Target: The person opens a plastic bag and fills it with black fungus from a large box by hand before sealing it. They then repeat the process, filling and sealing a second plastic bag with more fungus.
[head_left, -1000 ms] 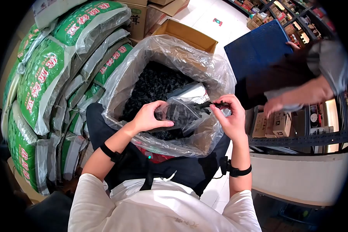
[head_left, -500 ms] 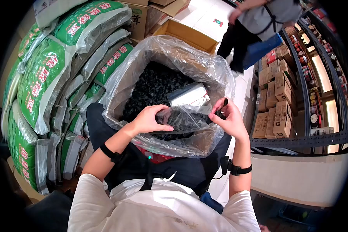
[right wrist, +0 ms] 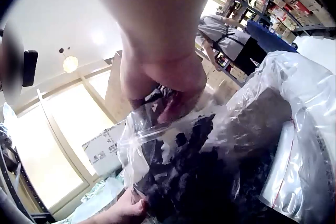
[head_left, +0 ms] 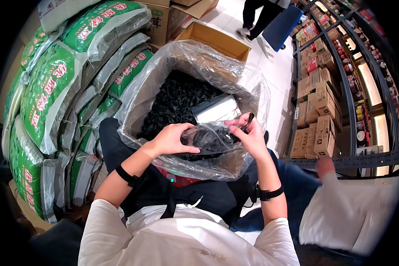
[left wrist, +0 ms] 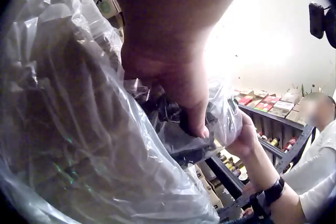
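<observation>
Over an open carton (head_left: 133, 99) lined with clear plastic, both hands work on a small clear plastic bag (head_left: 210, 138) filled with crinkled black dried fungus pieces. My left hand (head_left: 175, 138) grips the bag's left side, thumb along the near face; the left wrist view shows that thumb (left wrist: 198, 124) bent over the plastic. At the other end, my right hand (head_left: 249, 136) pinches the bag's mouth. A black fungus piece (head_left: 251, 117) sticks up from the right fingers. Loose black fungus (head_left: 177, 95) covers the carton's inside, and a flat stack of clear bags (head_left: 219, 109) lies on it.
Green-and-white sacks (head_left: 48, 95) are piled on the left. An empty yellow-brown box (head_left: 215, 40) stands behind the carton. Shelves with brown boxes (head_left: 326, 133) line the right. One person carries a blue panel (head_left: 283, 27) in the aisle; another person's pale sleeve (head_left: 341, 213) is close at right.
My right hand has moved left and down to the bag's mouth, while the left hand stays put. The person with the blue panel has walked farther away; another has come in at right.
</observation>
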`<state>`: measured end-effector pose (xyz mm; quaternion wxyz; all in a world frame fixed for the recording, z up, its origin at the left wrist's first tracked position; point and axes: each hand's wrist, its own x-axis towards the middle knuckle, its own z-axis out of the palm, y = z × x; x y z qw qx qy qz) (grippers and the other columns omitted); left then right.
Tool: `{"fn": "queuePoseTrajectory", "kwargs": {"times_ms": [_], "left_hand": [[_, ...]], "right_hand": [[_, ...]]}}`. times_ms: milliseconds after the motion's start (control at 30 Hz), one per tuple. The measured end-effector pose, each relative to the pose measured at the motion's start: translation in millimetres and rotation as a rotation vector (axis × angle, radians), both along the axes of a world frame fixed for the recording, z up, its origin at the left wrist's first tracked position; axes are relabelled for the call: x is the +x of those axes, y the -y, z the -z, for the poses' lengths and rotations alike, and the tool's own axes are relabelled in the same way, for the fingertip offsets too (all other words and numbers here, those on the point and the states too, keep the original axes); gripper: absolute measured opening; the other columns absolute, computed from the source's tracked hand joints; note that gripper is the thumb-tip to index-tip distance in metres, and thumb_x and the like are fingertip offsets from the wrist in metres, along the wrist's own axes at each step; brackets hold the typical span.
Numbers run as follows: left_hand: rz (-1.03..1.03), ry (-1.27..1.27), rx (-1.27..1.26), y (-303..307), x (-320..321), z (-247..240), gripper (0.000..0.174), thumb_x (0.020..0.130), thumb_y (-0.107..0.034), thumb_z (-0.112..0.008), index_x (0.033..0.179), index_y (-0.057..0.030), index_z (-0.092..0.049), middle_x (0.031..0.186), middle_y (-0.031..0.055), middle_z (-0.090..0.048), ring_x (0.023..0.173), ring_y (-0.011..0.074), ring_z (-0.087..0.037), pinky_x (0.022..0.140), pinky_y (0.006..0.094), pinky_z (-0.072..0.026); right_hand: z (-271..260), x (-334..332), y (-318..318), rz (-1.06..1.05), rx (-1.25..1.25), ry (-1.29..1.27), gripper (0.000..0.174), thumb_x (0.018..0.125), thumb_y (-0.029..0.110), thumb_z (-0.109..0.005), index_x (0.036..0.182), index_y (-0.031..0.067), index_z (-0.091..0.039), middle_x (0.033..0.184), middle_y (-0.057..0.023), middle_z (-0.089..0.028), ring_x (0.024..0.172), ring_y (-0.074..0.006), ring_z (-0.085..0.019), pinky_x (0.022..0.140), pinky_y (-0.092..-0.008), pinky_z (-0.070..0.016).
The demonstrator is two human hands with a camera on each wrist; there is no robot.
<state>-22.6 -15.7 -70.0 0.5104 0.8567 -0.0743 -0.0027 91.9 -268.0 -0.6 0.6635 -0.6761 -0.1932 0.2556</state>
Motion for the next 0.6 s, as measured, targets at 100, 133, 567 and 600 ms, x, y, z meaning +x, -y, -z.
{"fn": "queuePoseTrajectory", "kwargs": {"times_ms": [100, 133, 567, 600], "left_hand": [[-0.01, 0.03, 0.05, -2.2, 0.5, -1.0, 0.068, 0.066, -0.042, -0.088, 0.112, 0.001, -0.063, 0.094, 0.0147, -0.07, 0.087, 0.0257, -0.069, 0.082, 0.0353, -0.0535], [-0.014, 0.014, 0.035, -3.9, 0.2, -1.0, 0.07, 0.066, -0.042, -0.088, 0.115, 0.0017, -0.063, 0.097, 0.0153, -0.07, 0.09, 0.0259, -0.069, 0.084, 0.0351, -0.0534], [0.016, -0.062, -0.043, -7.6, -1.5, 10.9, 0.078, 0.066, -0.039, -0.088, 0.126, 0.0022, -0.058, 0.115, 0.0193, -0.067, 0.108, 0.0277, -0.066, 0.095, 0.0362, -0.0506], [0.015, -0.063, -0.043, -7.8, -1.5, 9.8, 0.078, 0.066, -0.039, -0.088, 0.126, 0.0022, -0.058, 0.115, 0.0193, -0.067, 0.108, 0.0277, -0.066, 0.095, 0.0362, -0.0506]], "right_hand": [[-16.2, -5.0, 1.0, -0.075, -0.188, 0.049, 0.041, 0.082, 0.004, -0.073, 0.111, 0.0115, -0.046, 0.138, -0.016, -0.054, 0.104, -0.0149, -0.063, 0.072, -0.0247, -0.0522], [-7.9, 0.6, 4.9, -0.075, -0.188, 0.048, 0.041, 0.082, 0.004, -0.073, 0.111, 0.0115, -0.046, 0.138, -0.016, -0.054, 0.104, -0.0149, -0.063, 0.072, -0.0247, -0.0522], [0.9, 2.7, 12.1, -0.185, -0.262, 0.074, 0.037, 0.085, 0.005, -0.074, 0.116, 0.0057, -0.053, 0.13, -0.0111, -0.055, 0.094, -0.0088, -0.06, 0.066, -0.0226, -0.0518], [3.0, 3.1, 10.9, -0.138, -0.246, 0.113, 0.033, 0.085, 0.011, -0.075, 0.111, 0.0037, -0.055, 0.114, -0.0081, -0.065, 0.084, -0.0095, -0.062, 0.055, -0.0217, -0.0545]]}}
